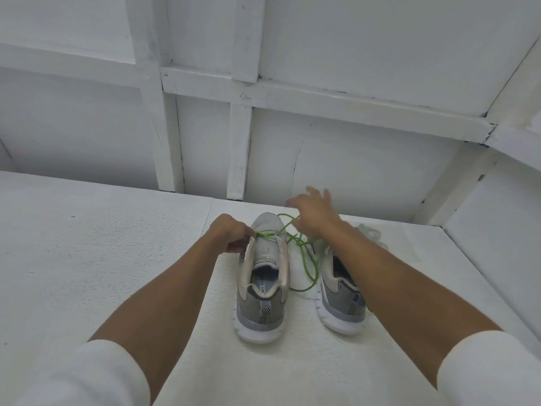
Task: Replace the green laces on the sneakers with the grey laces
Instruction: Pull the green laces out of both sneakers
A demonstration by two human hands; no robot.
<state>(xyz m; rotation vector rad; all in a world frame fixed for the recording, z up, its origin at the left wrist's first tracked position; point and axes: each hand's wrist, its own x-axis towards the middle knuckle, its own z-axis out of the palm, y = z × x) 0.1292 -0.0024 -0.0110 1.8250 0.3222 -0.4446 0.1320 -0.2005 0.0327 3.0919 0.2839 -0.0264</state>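
Two grey and white sneakers stand on a white surface, heels toward me. My left hand grips the left sneaker at its left eyelet edge, near the toe. A green lace runs from that shoe's lowest eyelets into loose loops between the shoes. My right hand is above the lace near the toes, fingers spread and blurred, with the lace hooked under it. My right forearm covers much of the right sneaker. Pale grey laces lie behind the right shoe.
The shoes stand on a white textured tabletop. A white panelled wall with wooden battens rises just behind it, and another wall closes the right side.
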